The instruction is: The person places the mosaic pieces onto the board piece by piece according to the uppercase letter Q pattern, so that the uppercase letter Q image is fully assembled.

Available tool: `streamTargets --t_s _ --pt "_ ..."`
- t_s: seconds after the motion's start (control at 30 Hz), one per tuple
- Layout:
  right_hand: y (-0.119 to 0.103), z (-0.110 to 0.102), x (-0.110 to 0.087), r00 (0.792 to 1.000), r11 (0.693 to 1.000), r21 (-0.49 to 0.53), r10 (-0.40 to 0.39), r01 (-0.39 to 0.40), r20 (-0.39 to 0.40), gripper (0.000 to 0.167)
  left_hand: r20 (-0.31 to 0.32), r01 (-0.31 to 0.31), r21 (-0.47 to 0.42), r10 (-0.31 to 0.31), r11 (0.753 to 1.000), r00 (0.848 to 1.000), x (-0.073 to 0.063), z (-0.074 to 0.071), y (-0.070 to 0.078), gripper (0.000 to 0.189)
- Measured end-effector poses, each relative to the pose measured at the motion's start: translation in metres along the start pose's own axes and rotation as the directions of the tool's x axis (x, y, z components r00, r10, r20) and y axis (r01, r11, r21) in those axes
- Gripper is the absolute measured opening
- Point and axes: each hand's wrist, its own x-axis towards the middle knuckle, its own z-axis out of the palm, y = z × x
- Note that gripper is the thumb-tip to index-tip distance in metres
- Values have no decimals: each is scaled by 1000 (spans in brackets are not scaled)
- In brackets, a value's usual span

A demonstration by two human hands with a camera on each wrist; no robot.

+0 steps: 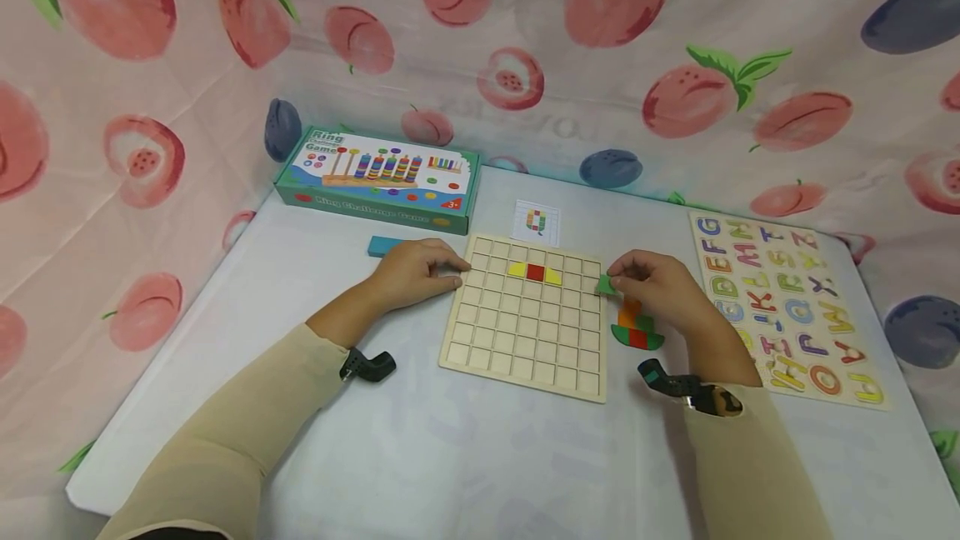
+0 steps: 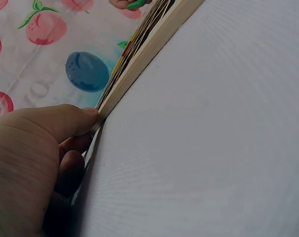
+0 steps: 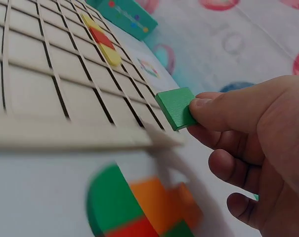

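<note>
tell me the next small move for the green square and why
Probably move the right hand left and lower the green square into a bare cell below the yellow-red-yellow row. That hand pinches the square near the right edge of the board, and the left hand holds the opposite edge. The card is too small to read exactly.

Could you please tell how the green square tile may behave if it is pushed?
The green square tile seems stiff: no bend shows where the right hand pinches it. It is probably light, being small and thin. Its flat faces suggest sliding rather than rolling.
</note>
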Motion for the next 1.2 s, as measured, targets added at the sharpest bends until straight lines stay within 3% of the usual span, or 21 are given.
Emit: streamTargets --t_s 0.7,1.0,1.2 --pt "-36 50 13 999 998 57 -32 33 -12 10 0 3 -6 -3 1000 1000 0 1 0 22" --pt "-38 65 13 995 996 48 -74 78 -73 8 3 13 -3 -13 1000 1000 0 -1 2 22" --pt "-37 69 12 996 997 34 -60 62 -71 9 1 10 -3 -10 1000 1000 0 0 1 22"
